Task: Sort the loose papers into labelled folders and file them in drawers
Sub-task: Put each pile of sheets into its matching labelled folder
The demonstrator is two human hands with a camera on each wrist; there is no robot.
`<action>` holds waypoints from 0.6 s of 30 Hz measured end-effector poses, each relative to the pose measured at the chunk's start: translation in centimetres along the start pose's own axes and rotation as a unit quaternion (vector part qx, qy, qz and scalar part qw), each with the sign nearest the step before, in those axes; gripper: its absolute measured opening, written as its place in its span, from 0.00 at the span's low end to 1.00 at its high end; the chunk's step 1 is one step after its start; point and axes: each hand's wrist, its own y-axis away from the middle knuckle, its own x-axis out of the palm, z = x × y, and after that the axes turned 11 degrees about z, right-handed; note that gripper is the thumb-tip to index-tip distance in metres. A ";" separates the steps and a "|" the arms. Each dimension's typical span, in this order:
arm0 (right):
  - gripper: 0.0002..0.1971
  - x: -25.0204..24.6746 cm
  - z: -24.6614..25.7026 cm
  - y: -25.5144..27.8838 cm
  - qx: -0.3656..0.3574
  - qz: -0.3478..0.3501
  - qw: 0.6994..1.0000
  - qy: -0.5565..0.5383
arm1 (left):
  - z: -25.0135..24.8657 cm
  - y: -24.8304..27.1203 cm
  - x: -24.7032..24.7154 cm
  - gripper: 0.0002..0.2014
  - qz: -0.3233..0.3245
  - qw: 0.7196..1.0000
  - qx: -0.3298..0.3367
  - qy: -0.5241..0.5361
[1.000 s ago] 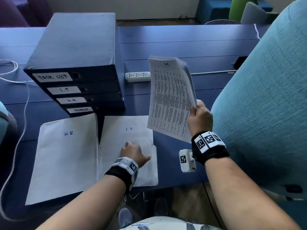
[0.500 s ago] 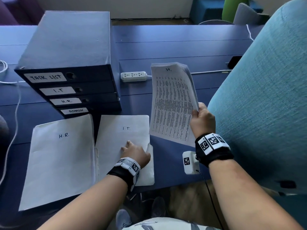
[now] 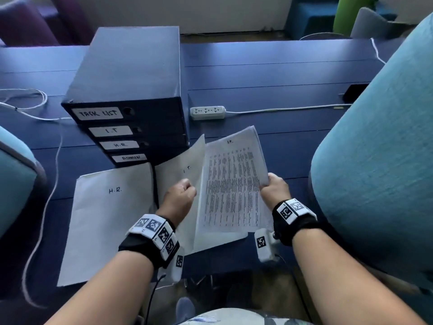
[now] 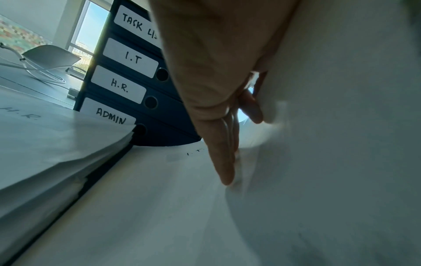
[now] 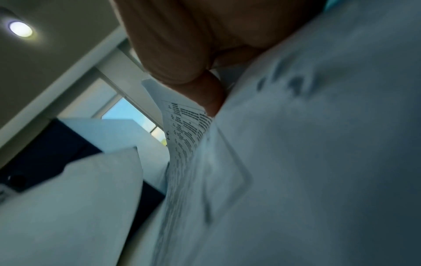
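My right hand (image 3: 273, 187) grips a sheaf of printed papers (image 3: 234, 184) by its right edge, low over the white I.T folder (image 3: 180, 170). My left hand (image 3: 181, 195) pinches that folder's front cover and holds it lifted, tilted up to the left. In the left wrist view the thumb and fingers (image 4: 225, 144) pinch the raised cover edge. The right wrist view shows the fingers (image 5: 182, 59) curled round the printed papers (image 5: 189, 129). A shut white H.R. folder (image 3: 107, 219) lies flat to the left. Behind stands a dark blue drawer unit (image 3: 131, 90) labelled TASK LIST, I.T, H.R., ADMIN.
The dark blue table (image 3: 269, 73) carries a white power strip (image 3: 207, 112) with its cable running right. White cables (image 3: 28, 104) loop at the far left. A teal chair back (image 3: 379, 160) stands close on the right, another teal chair (image 3: 14, 179) at the left edge.
My left hand went from resting flat on the I.T folder to lifting its cover open. My right hand lowered the printed papers from upright down over the opened folder.
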 end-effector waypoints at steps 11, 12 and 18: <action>0.12 7.6 0.5 -1.7 -0.006 0.126 0.992 0.008 | 0.8 0.7 -1.0 0.13 0.032 0.994 0.039 0.092; 0.14 7.8 0.4 -1.8 -0.011 0.113 0.994 0.005 | 0.8 0.8 -1.0 0.14 0.036 0.994 0.039 0.092; 0.16 8.5 0.6 -2.2 -0.027 0.084 0.996 0.018 | 1.4 0.9 -0.3 0.13 0.053 0.995 0.030 0.074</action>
